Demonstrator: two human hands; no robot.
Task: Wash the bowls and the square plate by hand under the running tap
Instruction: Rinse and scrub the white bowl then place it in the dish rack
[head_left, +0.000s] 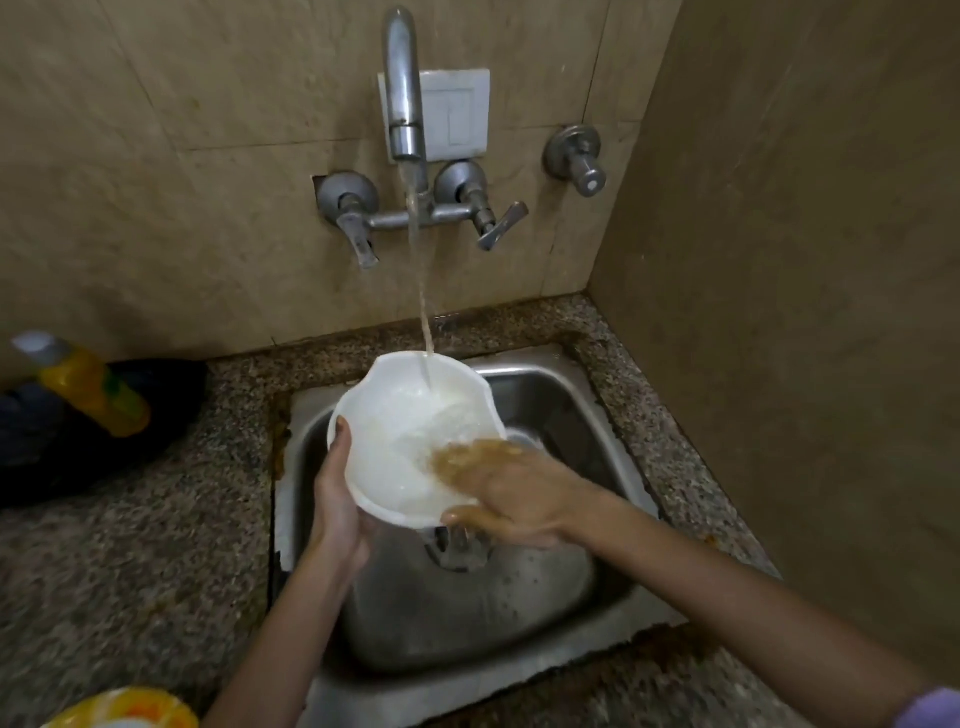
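A white bowl (410, 421) is held tilted over the steel sink (561, 410). Water falls from the tap (402, 88) into the bowl's far side. My left hand (337, 499) grips the bowl's left rim from below, thumb on the rim. My right hand (498, 488) lies across the bowl's lower right side, its fingers blurred inside the bowl and its thumb on the near rim. Water spills off the bowl's near edge into the sink. A second white dish edge shows just behind my right hand.
A yellow bottle (88, 384) lies on a dark bag (62, 447) on the speckled stone counter (135, 551) at the left. A yellow-rimmed dish (124, 709) sits at the bottom left. Tap handles (358, 234) stick out of the tiled wall; another wall closes the right side.
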